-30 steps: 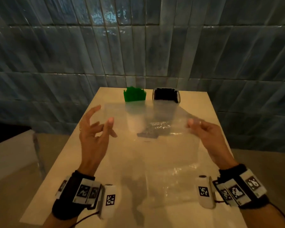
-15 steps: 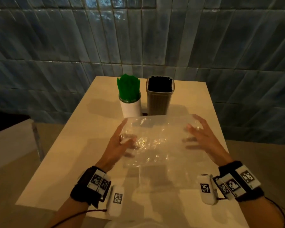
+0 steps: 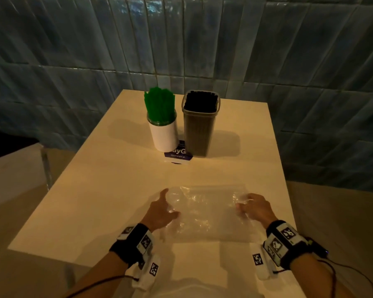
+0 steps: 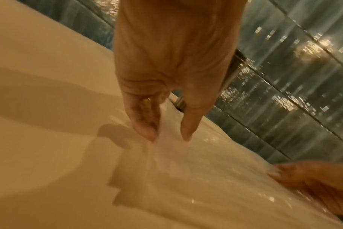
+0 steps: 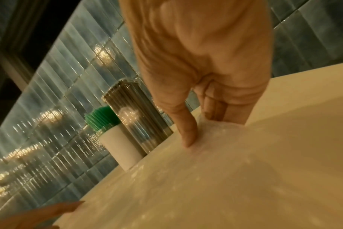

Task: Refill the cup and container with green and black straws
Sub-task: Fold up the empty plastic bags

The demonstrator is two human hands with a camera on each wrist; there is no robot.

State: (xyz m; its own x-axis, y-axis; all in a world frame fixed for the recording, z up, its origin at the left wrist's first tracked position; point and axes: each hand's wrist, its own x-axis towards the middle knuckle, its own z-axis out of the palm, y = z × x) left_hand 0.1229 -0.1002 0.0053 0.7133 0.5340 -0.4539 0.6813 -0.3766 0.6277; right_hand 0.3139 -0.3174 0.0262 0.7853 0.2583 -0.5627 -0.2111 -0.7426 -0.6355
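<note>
Green straws (image 3: 159,106) fill a white cup (image 3: 165,134) at the table's far end. Right beside it, a clear tall container (image 3: 199,130) is packed with black straws (image 3: 201,101). A crumpled clear plastic bag (image 3: 207,211) lies flat on the near part of the table, and no straws show in it. My left hand (image 3: 162,209) rests on the bag's left edge, its straight fingertips (image 4: 147,134) pressing the plastic. My right hand (image 3: 254,208) grips the bag's right edge, fingers curled and thumb (image 5: 188,136) pushed down on it.
The cream table (image 3: 116,190) stands against a blue tiled wall (image 3: 202,50). A purple card (image 3: 178,155) lies under the cup and container. A low white ledge (image 3: 15,164) sits to the left of the table.
The bag, held up in the air a second ago, has come down flat on the table. Both hands moved down and toward me with it.
</note>
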